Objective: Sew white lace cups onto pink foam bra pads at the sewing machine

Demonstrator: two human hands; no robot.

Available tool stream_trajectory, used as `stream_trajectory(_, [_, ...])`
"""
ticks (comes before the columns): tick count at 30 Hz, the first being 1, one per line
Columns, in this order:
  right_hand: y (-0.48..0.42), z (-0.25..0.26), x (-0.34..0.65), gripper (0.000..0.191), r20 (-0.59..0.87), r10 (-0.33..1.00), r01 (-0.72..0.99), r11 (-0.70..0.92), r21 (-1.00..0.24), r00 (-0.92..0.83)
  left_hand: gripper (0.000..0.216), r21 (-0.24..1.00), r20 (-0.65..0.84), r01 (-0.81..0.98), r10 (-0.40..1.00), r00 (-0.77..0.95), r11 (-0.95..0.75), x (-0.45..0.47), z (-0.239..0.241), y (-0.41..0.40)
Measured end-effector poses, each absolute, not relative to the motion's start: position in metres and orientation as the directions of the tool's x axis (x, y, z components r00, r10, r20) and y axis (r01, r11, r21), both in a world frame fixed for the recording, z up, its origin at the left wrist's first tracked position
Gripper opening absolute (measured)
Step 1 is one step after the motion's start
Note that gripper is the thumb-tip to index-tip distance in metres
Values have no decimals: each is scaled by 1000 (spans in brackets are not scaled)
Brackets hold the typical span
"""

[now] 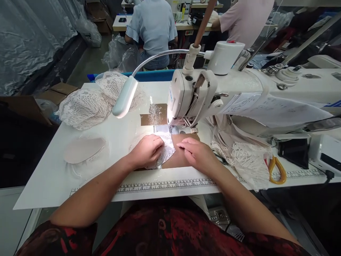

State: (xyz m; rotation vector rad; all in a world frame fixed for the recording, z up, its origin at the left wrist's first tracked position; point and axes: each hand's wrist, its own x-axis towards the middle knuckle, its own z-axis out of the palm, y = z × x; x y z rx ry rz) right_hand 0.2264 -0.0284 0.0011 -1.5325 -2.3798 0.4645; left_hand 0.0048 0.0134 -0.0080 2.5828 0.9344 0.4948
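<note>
Now, lace piece (169,147): here it lies, just on our side of the machine head (183,96), its far edge close under the needle area.
Left hand (149,149): down on the lace, left of the machine head and nearer us, fingers curled well in; whether they pinch the cloth or merely press it, we cannot tell.
Right hand (195,153): over the brown patch (176,161), nearer us than the machine head, fingers loosely gathered toward the thumb; we can't make out anything between them.
Handling, we'd say: lace this open probably stretches easily, so we want a light, even touch, the edge lying smooth and both sets of fingertips clear of the needle.
Lamp (125,97): hanging left of the machine head; bright light bleaches the lace's pattern, so we'd judge the edge by feel too.
Hard to see: the needle tip and any stitch line are too small for us, and our left hand covers part of the lace.
Scissors (277,170): far right of the machine head, we get the orange handle; the blades are hidden beside the lace-trimmed cloth (247,160).
</note>
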Motion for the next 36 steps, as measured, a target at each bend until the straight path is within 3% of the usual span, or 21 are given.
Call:
stream_trajectory(4, [-41, -7, 222, 37, 86, 855, 796, 510, -327, -512, 13, 451, 194, 517, 645, 739, -728, 2, -8, 14])
stream_trajectory(7, [-48, -16, 221, 35, 108, 839, 808, 542, -232, -533, 19, 361, 194, 485, 572, 797, -797, 3, -10, 12])
stream_trajectory(12, [-53, -24, 222, 40, 129, 843, 809, 537, -241, -521, 36, 160, 144, 441, 463, 874, -883, 5, -13, 7])
stream_trajectory(18, [-55, -27, 223, 41, 190, 839, 808, 543, -227, -511, 41, 61, 121, 440, 444, 888, -896, 4, -11, 4])
stream_trajectory(36, [-51, -28, 225, 39, 257, 846, 802, 528, -281, -467, 36, 116, 129, 436, 449, 884, -892, 6, -11, 2])
